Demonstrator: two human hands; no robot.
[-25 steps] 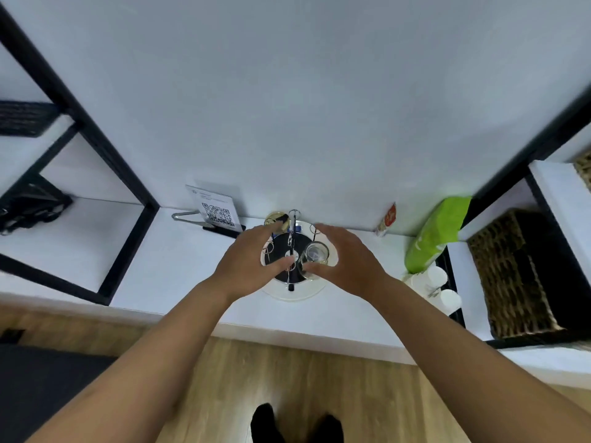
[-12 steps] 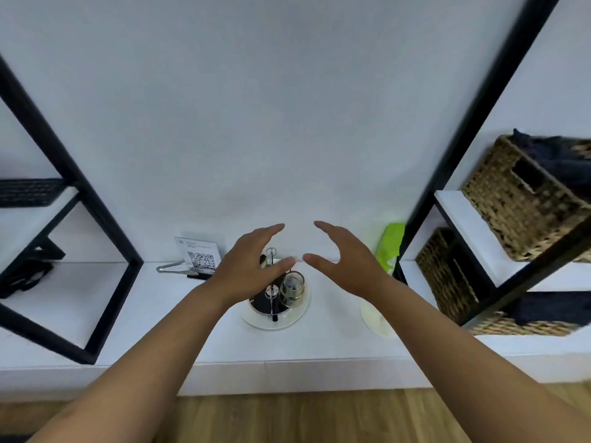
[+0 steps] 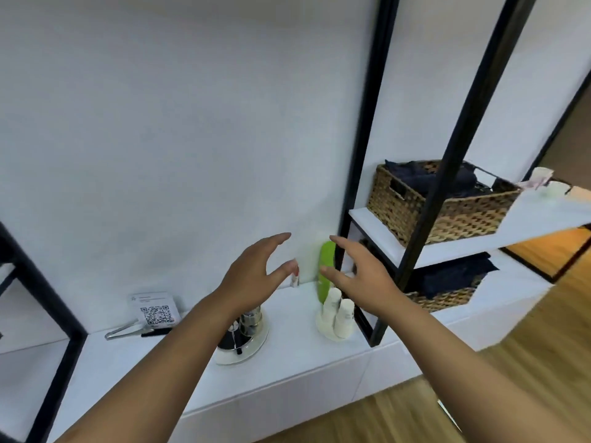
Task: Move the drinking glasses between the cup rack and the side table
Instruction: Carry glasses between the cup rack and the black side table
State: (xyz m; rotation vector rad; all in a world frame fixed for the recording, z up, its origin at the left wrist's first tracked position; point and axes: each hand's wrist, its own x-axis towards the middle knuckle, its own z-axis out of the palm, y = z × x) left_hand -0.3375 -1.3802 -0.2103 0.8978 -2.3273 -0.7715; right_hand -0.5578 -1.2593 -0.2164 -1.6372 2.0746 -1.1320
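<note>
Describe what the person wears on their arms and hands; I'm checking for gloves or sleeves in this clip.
Nothing is worn: the left hand and right hand are bare, without gloves, rings or a watch, and both forearms are uncovered with no sleeve as far back as the frame shows.

QR code on white card [image 3: 154, 310], its print unreadable

Bare surface [image 3: 287, 356] between cup rack [image 3: 241, 338] and paper cups [image 3: 337, 313]; black shelf post [image 3: 415, 251] blocks my right.
</note>
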